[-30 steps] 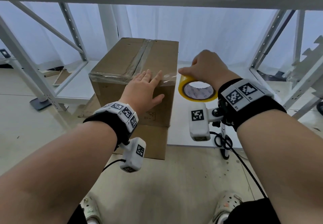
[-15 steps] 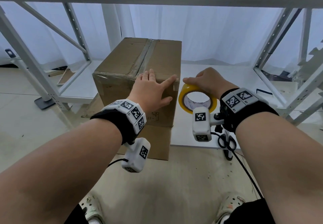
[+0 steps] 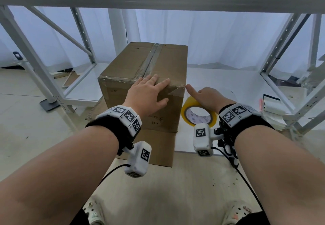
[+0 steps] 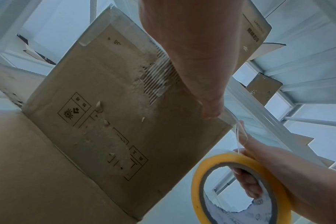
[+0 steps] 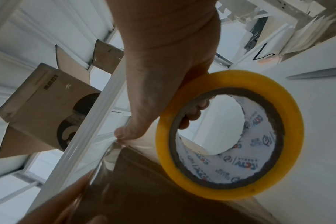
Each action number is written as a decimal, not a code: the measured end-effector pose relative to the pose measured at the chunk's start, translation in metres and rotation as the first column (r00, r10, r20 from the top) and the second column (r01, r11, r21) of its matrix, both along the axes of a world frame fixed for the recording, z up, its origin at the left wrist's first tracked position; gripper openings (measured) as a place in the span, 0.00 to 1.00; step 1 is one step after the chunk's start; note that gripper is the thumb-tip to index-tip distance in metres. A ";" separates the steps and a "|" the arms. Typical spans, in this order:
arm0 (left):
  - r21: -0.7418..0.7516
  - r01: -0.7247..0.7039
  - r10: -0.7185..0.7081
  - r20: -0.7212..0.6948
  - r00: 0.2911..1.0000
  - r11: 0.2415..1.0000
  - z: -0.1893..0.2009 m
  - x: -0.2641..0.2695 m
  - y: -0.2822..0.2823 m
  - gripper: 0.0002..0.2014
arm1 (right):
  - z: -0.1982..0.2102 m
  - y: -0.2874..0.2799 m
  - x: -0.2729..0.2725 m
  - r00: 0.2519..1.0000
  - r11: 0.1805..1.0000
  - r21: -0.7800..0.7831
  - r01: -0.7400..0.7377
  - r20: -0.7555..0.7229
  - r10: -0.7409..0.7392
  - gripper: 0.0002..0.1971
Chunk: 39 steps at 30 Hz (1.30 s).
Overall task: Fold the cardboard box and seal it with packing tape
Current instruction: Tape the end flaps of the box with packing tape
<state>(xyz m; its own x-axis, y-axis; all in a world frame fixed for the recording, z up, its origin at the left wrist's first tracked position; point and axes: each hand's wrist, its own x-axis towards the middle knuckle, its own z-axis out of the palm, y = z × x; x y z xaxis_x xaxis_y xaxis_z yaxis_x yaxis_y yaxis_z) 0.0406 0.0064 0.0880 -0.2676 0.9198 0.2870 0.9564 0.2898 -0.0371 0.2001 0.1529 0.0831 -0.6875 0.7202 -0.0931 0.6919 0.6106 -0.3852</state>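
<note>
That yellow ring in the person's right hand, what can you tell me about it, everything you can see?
It is a roll of packing tape: a yellow-looking band wound on a grey-edged cardboard core lined with white printed paper. The right hand grips it, fingers curled through the hole. It stands on edge beside the cardboard box's near right corner, just above the white shelf. A clear strip runs from it up to that corner, where the right thumb presses it. The left hand lies flat on the box, not touching the roll.
</note>
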 end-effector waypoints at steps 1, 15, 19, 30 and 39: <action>0.007 0.001 -0.001 0.003 1.000 1.000 -0.001 -0.001 0.000 0.32 | -0.001 0.000 -0.002 1.000 1.000 -0.018 0.006 -0.005 -0.006 0.37; 0.046 0.108 -0.109 0.025 0.994 0.993 -0.004 -0.049 0.008 0.32 | -0.025 0.002 -0.022 0.983 0.972 -0.227 0.056 -0.161 -0.094 0.35; 0.046 0.102 -0.104 0.045 0.994 0.994 -0.004 -0.049 0.007 0.31 | -0.033 -0.006 -0.026 0.989 0.989 -0.143 0.035 -0.138 -0.055 0.38; 0.069 0.185 -0.187 0.018 0.982 0.980 -0.007 -0.002 0.018 0.31 | -0.038 -0.001 -0.004 0.967 0.949 -0.306 0.076 -0.211 -0.146 0.42; 0.097 0.062 -0.076 0.149 0.986 0.993 0.000 -0.026 0.007 0.28 | -0.034 0.003 -0.008 0.970 0.977 -0.200 0.072 -0.213 -0.115 0.34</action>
<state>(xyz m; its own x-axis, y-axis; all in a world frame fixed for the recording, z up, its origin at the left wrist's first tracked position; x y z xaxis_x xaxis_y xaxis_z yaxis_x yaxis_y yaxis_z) 0.0149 0.0136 0.0877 -0.2517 0.9090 0.3322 0.9666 0.2186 0.1340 0.1921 0.1556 0.0491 -0.6367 0.7662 -0.0867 0.6265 0.4485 -0.6375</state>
